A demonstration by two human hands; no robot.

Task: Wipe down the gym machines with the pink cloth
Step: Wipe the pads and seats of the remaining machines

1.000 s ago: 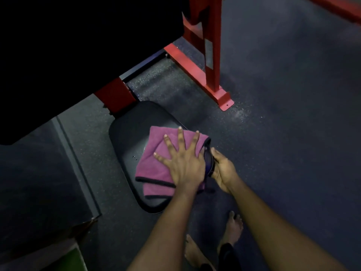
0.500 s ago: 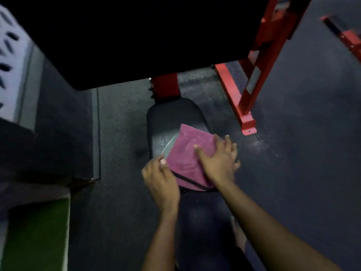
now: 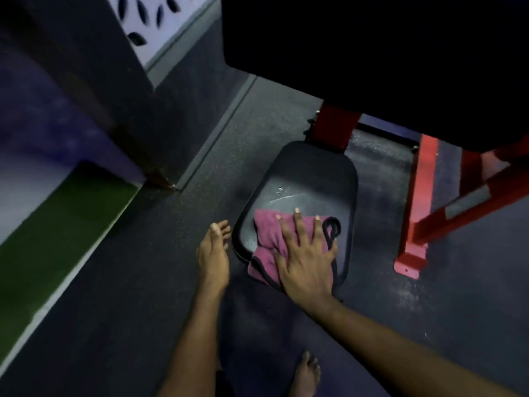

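The pink cloth (image 3: 267, 229), edged in black with a small loop at its right corner, lies on the near part of a black padded seat (image 3: 307, 179) of a red-framed gym machine. My right hand (image 3: 306, 255) presses flat on the cloth with straight, spread fingers. My left hand (image 3: 213, 250) hovers just left of the seat's edge, fingers relaxed and holding nothing; I cannot tell whether it touches the pad.
A large black pad (image 3: 372, 53) overhangs the seat from above. Red frame legs (image 3: 415, 213) stand on the dark rubber floor to the right. A wall corner (image 3: 137, 116) and a green strip (image 3: 57, 224) lie to the left. My bare foot (image 3: 307, 373) is below.
The cloth passed from under my left hand to under my right hand. My left hand has let go and drawn away to the left of the seat. The view swung left.
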